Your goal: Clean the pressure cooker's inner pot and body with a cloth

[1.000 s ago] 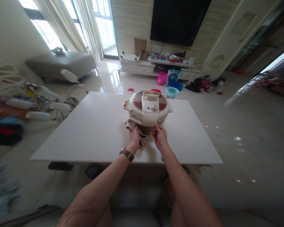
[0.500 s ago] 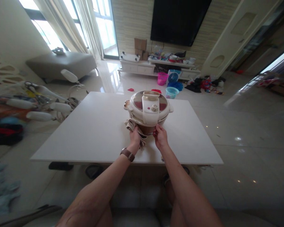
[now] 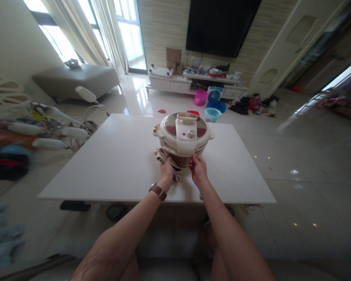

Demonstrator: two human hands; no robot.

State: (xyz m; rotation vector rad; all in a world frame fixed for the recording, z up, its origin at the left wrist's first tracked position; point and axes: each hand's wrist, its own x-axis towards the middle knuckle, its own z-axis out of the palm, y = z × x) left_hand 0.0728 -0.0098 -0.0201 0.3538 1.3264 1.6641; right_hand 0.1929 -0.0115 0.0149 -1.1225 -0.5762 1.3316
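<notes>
A cream-white electric pressure cooker with a brown body, a top handle and a front dial stands on the white table. My left hand, with a brown-strapped watch on the wrist, is closed around a bunched beige cloth at the cooker's lower front left. Part of the cloth hangs down beside the fingers, with a dark patch showing in it. At the lower front right of the cooker, my right hand has its fingers pinched together near the brown body. What those fingers hold, if anything, is hidden.
Beyond the table, a light-blue basket and a pink basket stand on the floor before a cluttered TV cabinet. A lamp with several white shades is at the left. My knees are below the table's near edge.
</notes>
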